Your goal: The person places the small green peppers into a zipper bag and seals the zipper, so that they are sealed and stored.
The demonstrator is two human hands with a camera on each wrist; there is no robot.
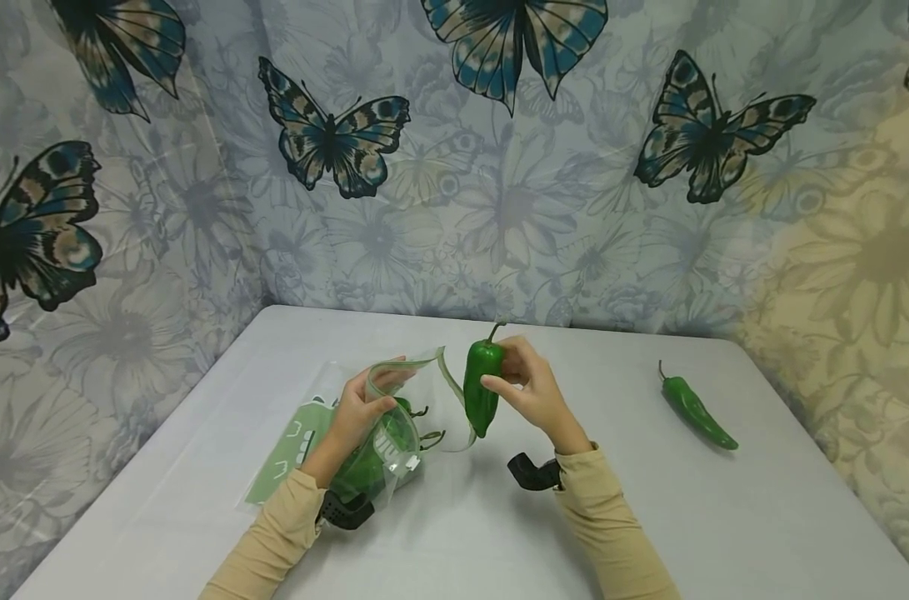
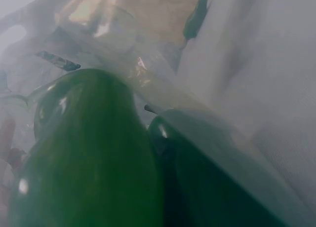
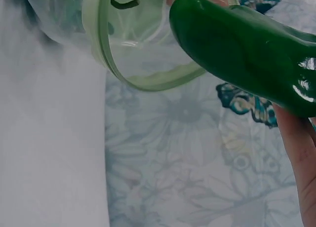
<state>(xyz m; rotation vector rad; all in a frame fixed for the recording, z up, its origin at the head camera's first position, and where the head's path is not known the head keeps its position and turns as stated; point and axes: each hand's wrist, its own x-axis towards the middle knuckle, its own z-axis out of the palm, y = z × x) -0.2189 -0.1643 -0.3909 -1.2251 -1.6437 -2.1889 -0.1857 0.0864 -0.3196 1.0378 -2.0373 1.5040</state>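
Two forearms in tan sleeves reach forward over the white table (image 1: 469, 542) that I watch from my station. Leftmost, a clear zip bag (image 1: 292, 454) with a green printed panel leans across the tabletop, its mouth spread into a loop edged by a pale green strip (image 1: 454, 383). My left hand (image 1: 358, 410) rises to that mouth from the lower left, thumb on the near side and fingers reaching past the strip, clamped on the rim. Below it, bulging in the bag, lie green peppers (image 1: 360, 473); I make out two stems pointing right, and my left wrist view is filled by their glossy bodies behind plastic.

Just right of the mouth, a long green pepper (image 1: 481, 390) hangs nearly upright, stem up and tip down. My right hand (image 1: 532, 387) pinches it from the right, thumb across the near face, fingers bent behind, the wrist angled up and leftward from the sleeve. The pepper overlaps the strip from where I look, both overhead and in my right wrist view; I cannot tell whether they touch. A black wrist camera (image 1: 535, 472) juts leftward below that hand.

Farther right, well apart, one slender green chili pepper (image 1: 697, 412) lies slantwise, stem pointing away.
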